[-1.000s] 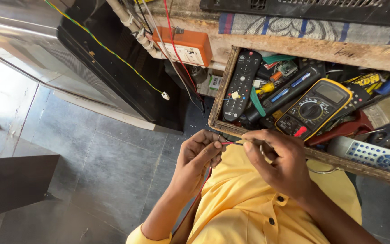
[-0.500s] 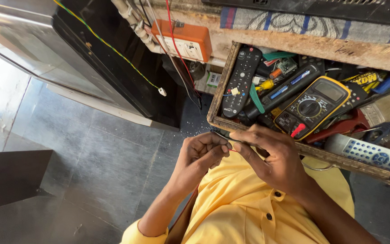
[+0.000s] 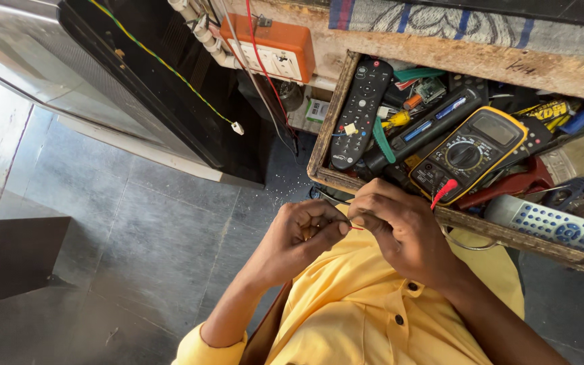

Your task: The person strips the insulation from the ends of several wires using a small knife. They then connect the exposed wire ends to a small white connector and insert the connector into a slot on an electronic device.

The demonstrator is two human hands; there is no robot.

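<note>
Hands closing together on the thin red wire [image 3: 355, 228], just off the drawer's [image 3: 324, 135] front edge.
Left hand [image 3: 305, 233] and right hand [image 3: 400, 226] are both pinching it; since a second ago they are drawing nearer, fingertips now touching.

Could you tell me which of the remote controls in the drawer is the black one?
The black remote control at the drawer's left end; the other remote is grey with blue buttons.

Most of the thin red wire [image 3: 355, 228] hidden between the pinching hands, its ends untellable.
</note>
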